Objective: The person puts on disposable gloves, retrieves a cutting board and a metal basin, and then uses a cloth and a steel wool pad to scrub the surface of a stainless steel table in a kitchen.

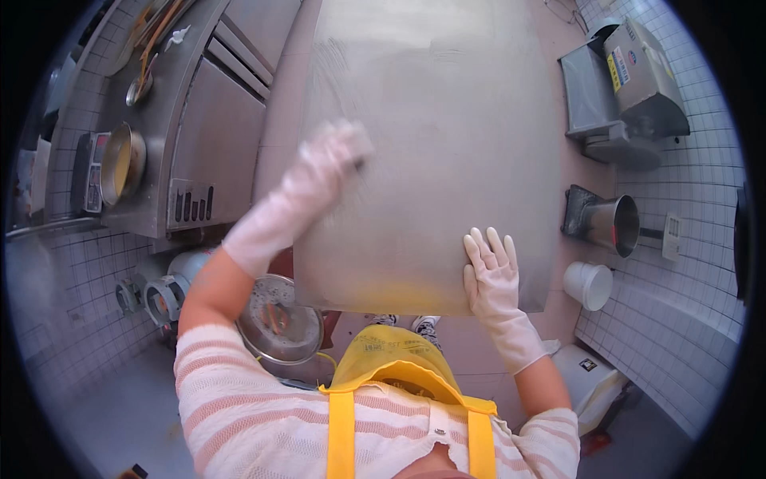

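Observation:
In front of me stretches a large stainless steel table [431,179], with wet streaks on its left side. My left hand [335,146], in a pale rubber glove, is over the table's left half and blurred by motion. Its fingers look curled, and a small dark patch shows at their underside; whether that is a held object or shadow is unclear. My right hand [494,275], gloved too, rests flat near the table's front right edge with its fingers apart and nothing in it. A yellow apron [389,353] hangs at my front.
Left stands a steel counter [185,120] carrying a metal bowl [123,164] and a digital scale [96,173]. A metal basin [281,335] with sudsy water is beside my left arm, near gas cylinders [161,296]. Along the right are a machine [646,78], a steel bucket [604,221] and a white bucket [589,286].

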Motion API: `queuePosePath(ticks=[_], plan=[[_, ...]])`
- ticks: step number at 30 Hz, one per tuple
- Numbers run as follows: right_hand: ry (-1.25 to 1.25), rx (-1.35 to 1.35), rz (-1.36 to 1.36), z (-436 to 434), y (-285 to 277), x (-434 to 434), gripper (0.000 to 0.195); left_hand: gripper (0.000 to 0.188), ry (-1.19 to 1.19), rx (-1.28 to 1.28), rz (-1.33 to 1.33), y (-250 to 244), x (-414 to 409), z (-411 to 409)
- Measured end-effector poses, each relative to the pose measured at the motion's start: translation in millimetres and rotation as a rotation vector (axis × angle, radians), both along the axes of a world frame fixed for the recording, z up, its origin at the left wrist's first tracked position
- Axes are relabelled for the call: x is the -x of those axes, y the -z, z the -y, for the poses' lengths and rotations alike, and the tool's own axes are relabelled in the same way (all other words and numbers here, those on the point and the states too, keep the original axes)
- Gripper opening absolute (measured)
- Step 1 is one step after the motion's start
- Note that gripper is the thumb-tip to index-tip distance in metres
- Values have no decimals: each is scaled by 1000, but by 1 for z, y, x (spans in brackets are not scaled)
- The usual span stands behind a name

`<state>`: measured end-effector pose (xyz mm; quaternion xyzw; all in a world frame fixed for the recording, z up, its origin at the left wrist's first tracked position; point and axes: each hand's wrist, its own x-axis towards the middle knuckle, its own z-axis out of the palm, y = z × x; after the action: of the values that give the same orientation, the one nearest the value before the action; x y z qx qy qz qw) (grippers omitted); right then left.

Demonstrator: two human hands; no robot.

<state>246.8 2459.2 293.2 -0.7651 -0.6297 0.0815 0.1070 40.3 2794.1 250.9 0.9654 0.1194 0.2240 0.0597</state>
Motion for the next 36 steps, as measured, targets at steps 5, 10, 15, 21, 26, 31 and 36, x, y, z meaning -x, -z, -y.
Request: queuePosePath(ticks=[5, 10, 15, 21, 26, 31, 36], plan=[[-33, -31, 47, 2, 8, 0, 52, 41, -62, 143, 55, 28, -77, 24], [-39, -81, 19, 7, 9, 0, 52, 31, -381, 688, 225, 48, -5, 10], [-30, -215, -43, 14, 12, -2, 49, 21, -384, 130, -242, 42, -76, 74], [-35, -194, 40, 31, 8, -41, 50, 13, -565, 415, -48, 22, -69, -4], [12, -143, 70, 43, 21, -40, 52, 17, -250, 236, -22, 37, -187, 90], [27, -191, -9, 47, 16, -45, 49, 29, -378, 370, -150, 27, -123, 37], [15, -242, 6, 41, 17, -45, 47, 24, -326, 163, -130, 28, -173, 84]])
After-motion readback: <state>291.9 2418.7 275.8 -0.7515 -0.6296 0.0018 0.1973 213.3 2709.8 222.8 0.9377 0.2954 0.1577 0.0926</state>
